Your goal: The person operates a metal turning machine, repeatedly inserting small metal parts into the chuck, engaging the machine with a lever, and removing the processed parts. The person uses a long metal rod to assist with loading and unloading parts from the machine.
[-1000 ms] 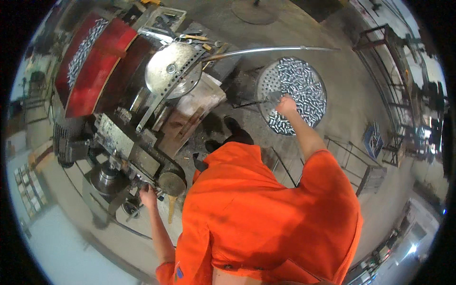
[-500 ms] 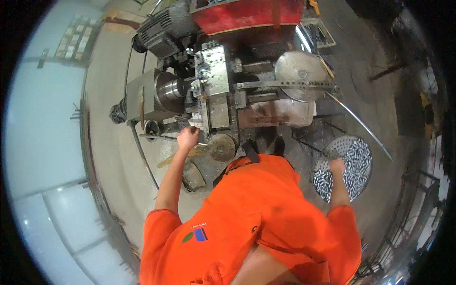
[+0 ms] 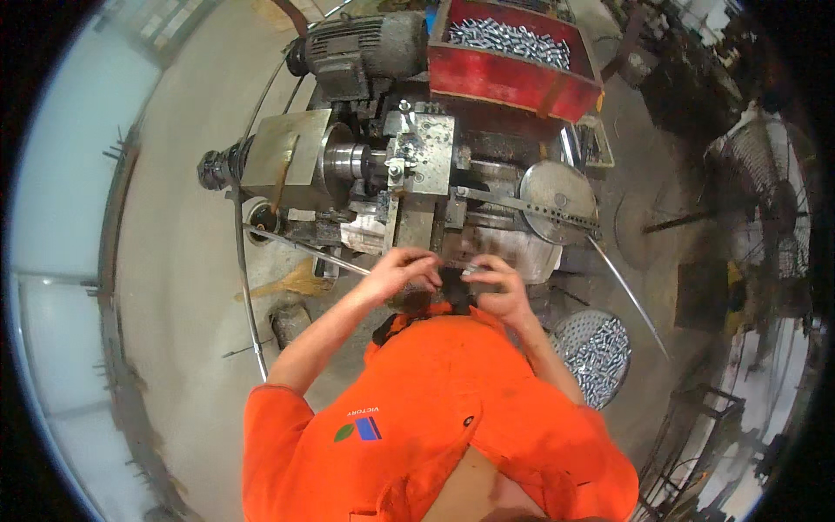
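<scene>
Turning to the Machine (image 3: 283, 157): Two Hands Meet at Its Near Side

The machine, lathe-like and dark with grime, spans the far centre of a workshop floor, with a worker in an orange shirt (image 3: 435, 383) at its near side. A red bin (image 3: 500, 83) of shiny cylindrical parts sits at the far right, and a grey motor (image 3: 370, 43) lies to its left. At the near right, just past the worker's right forearm, a round perforated tray (image 3: 570, 329) holds a heap of similar parts. A silver rod (image 3: 317, 250) slants across the machine's left side, its right end beside the left wrist and apparently ungripped.

Half a second earlier, the right hand (image 3: 498, 289) was down at the tray and the left hand (image 3: 400, 274) was at the rod. Both have since come in before the worker's chest, near the tool block (image 3: 432, 152), close together but apart.

Right thumb and fingertips pinch a small metal piece (image 3: 470, 270), which sits at the gap between the hands. The left fingers curl toward it; whether they pinch anything cannot be told. The shift suggests the reach into the tray is over, with handling moved to the machine's near side; the piece appears to be in hand, not mounted.
</scene>
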Motion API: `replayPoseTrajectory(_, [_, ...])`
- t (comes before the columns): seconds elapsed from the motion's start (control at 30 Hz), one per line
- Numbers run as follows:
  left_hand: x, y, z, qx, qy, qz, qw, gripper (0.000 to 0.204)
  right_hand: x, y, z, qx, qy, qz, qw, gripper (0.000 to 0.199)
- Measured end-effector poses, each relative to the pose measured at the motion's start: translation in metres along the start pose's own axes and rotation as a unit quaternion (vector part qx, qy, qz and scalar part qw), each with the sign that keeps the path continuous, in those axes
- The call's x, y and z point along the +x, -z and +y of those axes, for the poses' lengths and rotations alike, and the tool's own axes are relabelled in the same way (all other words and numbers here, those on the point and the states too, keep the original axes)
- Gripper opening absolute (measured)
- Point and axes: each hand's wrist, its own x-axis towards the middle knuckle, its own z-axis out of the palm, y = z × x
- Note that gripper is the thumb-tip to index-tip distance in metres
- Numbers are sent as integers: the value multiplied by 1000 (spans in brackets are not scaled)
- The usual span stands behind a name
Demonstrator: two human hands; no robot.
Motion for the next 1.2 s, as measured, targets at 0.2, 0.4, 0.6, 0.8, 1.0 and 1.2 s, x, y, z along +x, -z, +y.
replayPoseTrajectory(0.2, [-5, -11, -5, -209, -51, -6, 977, 35, 58, -27, -58, -27, 116, -29, 992, 30])
replayPoseTrajectory(0.4, [-32, 12, -1, 139, -114, 152, 972, 38, 67, -51, -60, -132, 142, -128, 973, 29])
replayPoseTrajectory(0.6, [-58, 34, 4, 139, -98, 196, 966, 37, 104, -72, -86, -143, 195, -247, 938, 31])
replayPoseTrajectory(0.8, [-81, 50, 0, 107, -95, 204, 968, 32, 125, -96, -92, -110, 226, -309, 917, 30])
replayPoseTrajectory(1.0, [-97, 61, 2, 89, -117, 197, 969, 32, 138, -107, -106, -121, 238, -339, 902, 25])
replayPoseTrajectory(1.2, [-96, 62, 1, 85, -122, 202, 968, 31, 143, -110, -100, -135, 233, -357, 894, 24])
